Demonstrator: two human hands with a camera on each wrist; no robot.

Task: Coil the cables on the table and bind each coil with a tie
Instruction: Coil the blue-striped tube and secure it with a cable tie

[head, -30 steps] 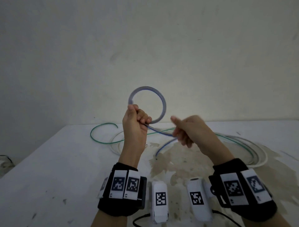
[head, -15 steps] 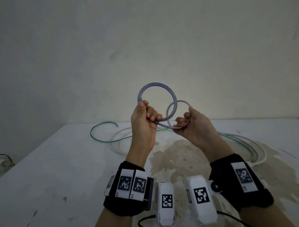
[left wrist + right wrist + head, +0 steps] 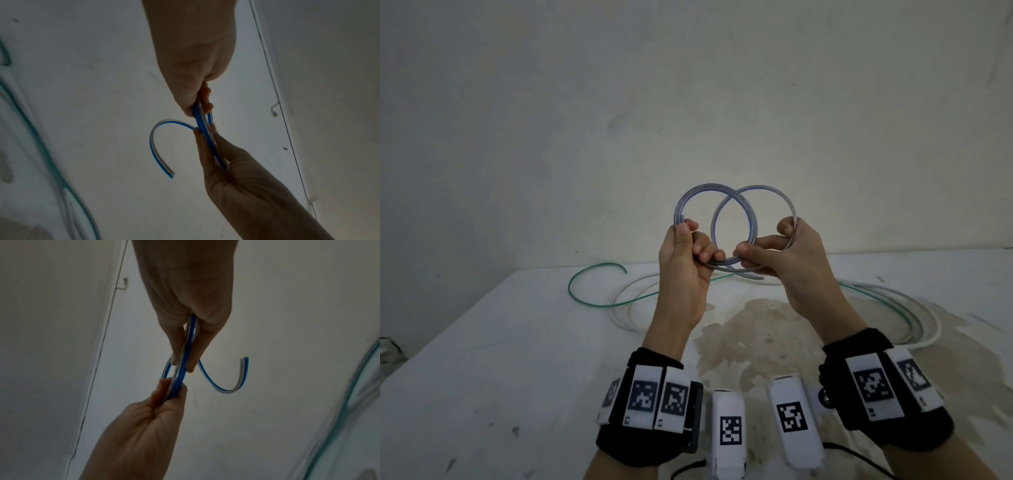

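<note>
Fingers (image 3: 702, 251) of the left hand (image 3: 683, 263) are curled round the left loop of the blue-striped clear cable (image 3: 751, 219), thumb pressed near a cut end at the loop's left side. Two overlapping loops are held up in the air above the table (image 3: 500, 377), in front of the wall (image 3: 688, 102). The right loop is pinched by the right hand (image 3: 794, 260), forefinger and thumb closed on it where the loops cross, the far rim passed behind the thumb. A short free tail is seen curving out below the hands; in the left wrist view it (image 3: 158, 146) hooks left, in the right wrist view it (image 3: 230, 386) hooks right. No containers are visible. On the table behind the hands a green cable (image 3: 585, 298) is laid in a loose open curve at the left, and a white cable (image 3: 924, 325) is spread in wide loops from centre to right, the green strand running along it. A brownish stain (image 3: 756, 329) is marked on the white tabletop under the wrists. Black wrist bands with printed tags (image 3: 650, 397) are worn on both arms. The wall is plain and pale.
</note>
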